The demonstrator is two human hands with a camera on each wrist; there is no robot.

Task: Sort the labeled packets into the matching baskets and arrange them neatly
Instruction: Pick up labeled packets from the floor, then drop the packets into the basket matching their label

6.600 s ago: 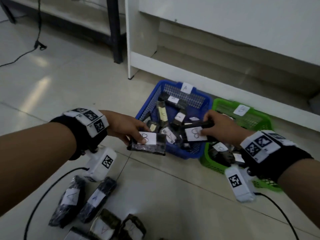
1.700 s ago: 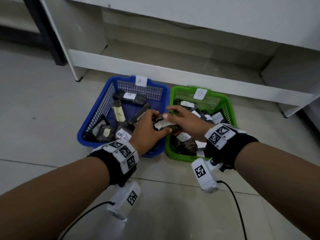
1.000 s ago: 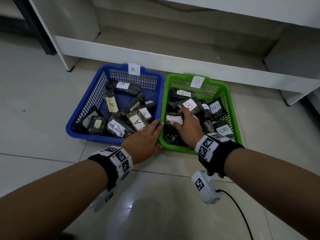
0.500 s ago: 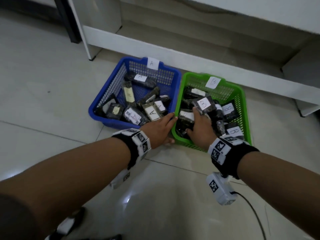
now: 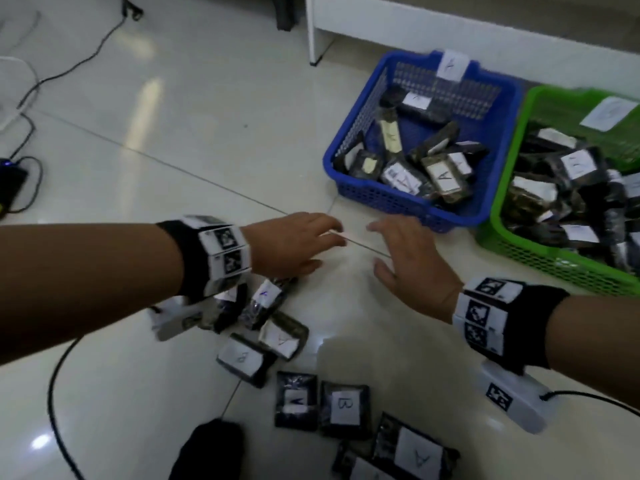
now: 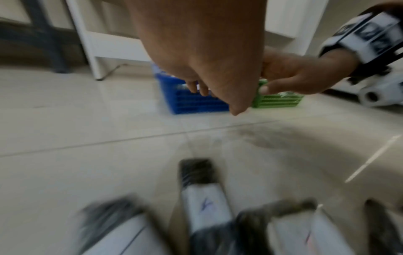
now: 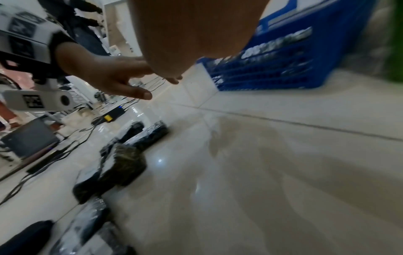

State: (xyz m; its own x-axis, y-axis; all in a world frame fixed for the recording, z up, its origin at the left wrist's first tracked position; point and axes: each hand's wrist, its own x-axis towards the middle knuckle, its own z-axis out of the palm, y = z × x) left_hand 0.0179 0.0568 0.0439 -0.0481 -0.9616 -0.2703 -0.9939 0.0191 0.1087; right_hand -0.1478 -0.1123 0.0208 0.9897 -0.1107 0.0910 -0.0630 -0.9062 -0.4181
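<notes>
Both hands hover empty over the tiled floor, between the baskets and a spread of loose packets. My left hand (image 5: 298, 240) has relaxed fingers, and so does my right hand (image 5: 408, 258) beside it. The blue basket (image 5: 388, 199), tagged A, holds several dark packets with white labels. To its right, the green basket (image 5: 540, 265) is also full of packets. Loose packets lie nearer me: one marked A (image 5: 265, 301) under my left wrist, a B packet (image 5: 242, 358), another B packet (image 5: 344, 407) and a large A packet (image 5: 417, 457). The wrist views are blurred.
White furniture (image 5: 450, 26) stands behind the baskets. Cables (image 5: 69, 67) and a black device (image 5: 10, 185) lie on the floor at the left. A black cord (image 5: 55, 386) curves under my left arm. A dark rounded object (image 5: 207, 448) sits near the bottom edge.
Both hands have pulled back from the baskets' front edges toward me and left, now empty above the floor. The head view has swung down-left, showing the loose packets.
</notes>
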